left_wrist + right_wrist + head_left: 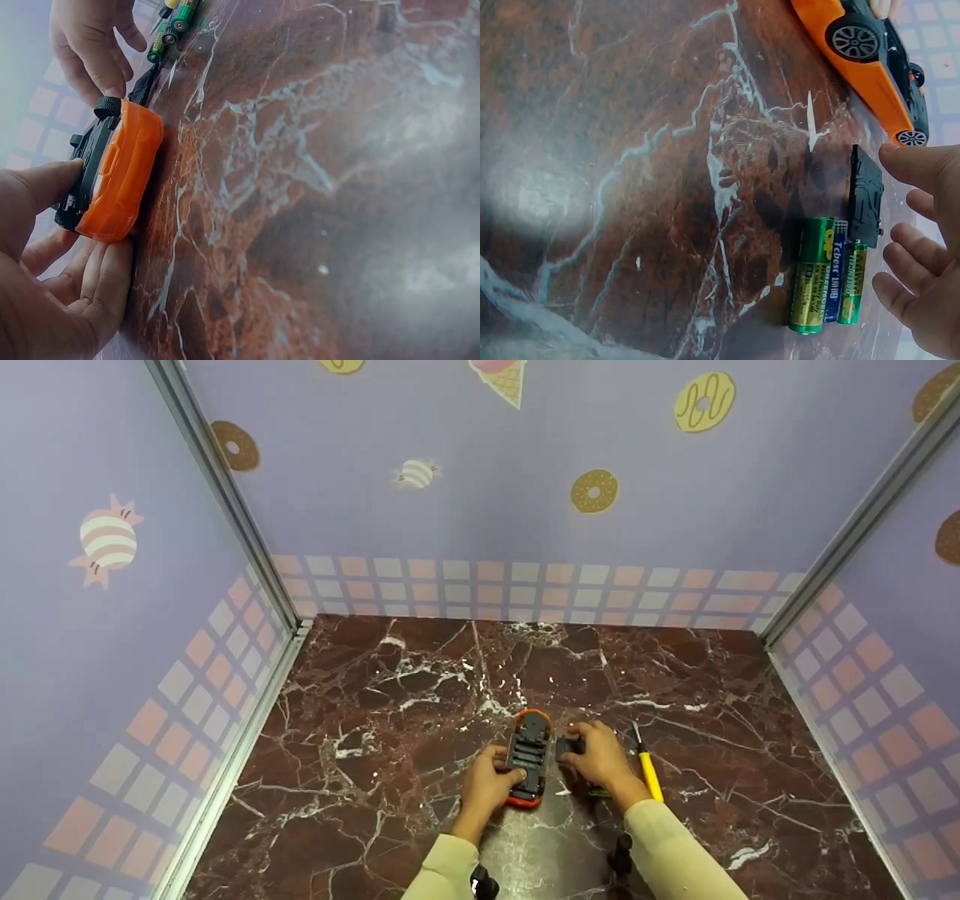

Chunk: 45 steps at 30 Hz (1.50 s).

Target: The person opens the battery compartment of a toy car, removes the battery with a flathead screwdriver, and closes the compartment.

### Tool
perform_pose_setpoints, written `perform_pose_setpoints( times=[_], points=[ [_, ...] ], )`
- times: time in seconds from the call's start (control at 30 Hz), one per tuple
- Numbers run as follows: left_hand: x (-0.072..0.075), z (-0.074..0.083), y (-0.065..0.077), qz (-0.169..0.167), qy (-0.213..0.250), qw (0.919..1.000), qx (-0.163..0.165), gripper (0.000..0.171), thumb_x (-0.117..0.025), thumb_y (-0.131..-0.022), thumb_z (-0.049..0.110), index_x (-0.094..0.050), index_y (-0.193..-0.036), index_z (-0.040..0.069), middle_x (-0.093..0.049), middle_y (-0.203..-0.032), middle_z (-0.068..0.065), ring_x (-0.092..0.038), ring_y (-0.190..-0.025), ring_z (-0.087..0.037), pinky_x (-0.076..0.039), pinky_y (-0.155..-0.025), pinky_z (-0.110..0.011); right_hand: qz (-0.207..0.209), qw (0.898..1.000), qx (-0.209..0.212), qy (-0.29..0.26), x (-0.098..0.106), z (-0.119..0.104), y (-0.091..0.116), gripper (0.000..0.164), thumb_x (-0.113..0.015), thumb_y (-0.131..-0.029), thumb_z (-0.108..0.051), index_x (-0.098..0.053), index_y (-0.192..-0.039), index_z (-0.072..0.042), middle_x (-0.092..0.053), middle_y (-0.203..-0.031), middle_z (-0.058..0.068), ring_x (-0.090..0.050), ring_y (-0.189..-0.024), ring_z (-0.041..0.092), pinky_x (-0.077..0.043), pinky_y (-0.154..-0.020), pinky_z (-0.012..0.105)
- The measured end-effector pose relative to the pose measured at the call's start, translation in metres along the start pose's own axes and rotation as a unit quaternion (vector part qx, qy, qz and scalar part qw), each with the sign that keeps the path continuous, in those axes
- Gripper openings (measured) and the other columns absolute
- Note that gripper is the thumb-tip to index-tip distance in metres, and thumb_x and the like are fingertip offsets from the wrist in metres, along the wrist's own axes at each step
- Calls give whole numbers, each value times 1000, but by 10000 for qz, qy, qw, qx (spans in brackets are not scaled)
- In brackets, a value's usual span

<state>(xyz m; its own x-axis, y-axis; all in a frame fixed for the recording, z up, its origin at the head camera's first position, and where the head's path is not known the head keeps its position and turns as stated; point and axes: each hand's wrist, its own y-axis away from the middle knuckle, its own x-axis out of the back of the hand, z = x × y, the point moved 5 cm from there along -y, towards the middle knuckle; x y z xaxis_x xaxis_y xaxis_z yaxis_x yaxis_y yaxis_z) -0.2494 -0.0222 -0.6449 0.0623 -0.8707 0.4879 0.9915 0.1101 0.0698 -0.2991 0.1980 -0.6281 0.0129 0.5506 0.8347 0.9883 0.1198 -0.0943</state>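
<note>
An orange toy car point(529, 757) lies wheels-up on the marbled table, its black underside with an uncovered battery bay facing up. My left hand point(486, 784) holds it, thumb on the underside and fingers along the side. To the car's right, my right hand point(604, 757) hovers with loosely bent fingers over a black battery cover point(865, 196). The cover lies on the table, thumb and fingertips close beside it. Next to it are a thick green battery point(812, 274), a blue battery point(835, 270) and a thinner green battery point(853, 283), partly hidden under the right hand in the head view.
A screwdriver with a yellow handle point(649, 776) lies right of the right hand, tip pointing away. Purple patterned walls point(465, 525) enclose the dark red marbled table point(360, 810) at the back and on both sides.
</note>
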Motion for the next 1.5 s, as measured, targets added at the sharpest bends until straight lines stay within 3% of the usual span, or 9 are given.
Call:
perform_pose_setpoints(
  times=[0.6, 0.97, 1.1, 1.27, 1.5],
  points=[
    [-2, 1, 3, 70, -14, 10000, 60, 42, -82, -72, 22, -63, -108, 13, -70, -84, 1, -62, -75, -9, -48, -70, -36, 72, 9979, 59, 637, -6, 1, -5, 44, -79, -69, -19, -72, -111, -7, -61, -106, 15, -56, -100, 39, -47, -85, 51],
    [-2, 3, 4, 149, -68, 9999, -29, 64, -81, -71, 22, -58, -131, 19, -70, -80, 3, -63, -72, -11, -49, -69, -37, 137, 9972, 0, 730, -6, 0, -5, 37, -80, -69, -19, -73, -104, -10, -58, -99, 14, -55, -95, 38, -46, -82, 52],
    [-3, 3, 4, 130, -18, 9999, -23, 67, -81, -71, 20, -56, -134, 18, -70, -80, 2, -63, -72, -11, -49, -69, -37, 77, 9967, 62, 805, -7, -1, -5, 39, -79, -71, -17, -72, -108, -9, -61, -104, 16, -55, -96, 39, -46, -82, 54],
    [-3, 3, 3, 133, 31, 9999, -78, 68, -81, -71, 18, -56, -134, 17, -71, -82, -1, -64, -73, -13, -49, -71, -38, -98, 9964, -148, 825, -7, -1, -5, 41, -78, -74, -20, -72, -113, -9, -60, -109, 18, -53, -101, 40, -46, -83, 56],
    [-2, 2, 4, 149, 7, 9999, -56, 66, -81, -71, 19, -57, -133, 18, -72, -84, -1, -65, -75, -13, -49, -72, -39, -98, 9975, -220, 661, -2, 1, -7, 39, -81, -69, -21, -72, -105, -13, -59, -101, 15, -54, -97, 38, -45, -83, 53]
  ],
)
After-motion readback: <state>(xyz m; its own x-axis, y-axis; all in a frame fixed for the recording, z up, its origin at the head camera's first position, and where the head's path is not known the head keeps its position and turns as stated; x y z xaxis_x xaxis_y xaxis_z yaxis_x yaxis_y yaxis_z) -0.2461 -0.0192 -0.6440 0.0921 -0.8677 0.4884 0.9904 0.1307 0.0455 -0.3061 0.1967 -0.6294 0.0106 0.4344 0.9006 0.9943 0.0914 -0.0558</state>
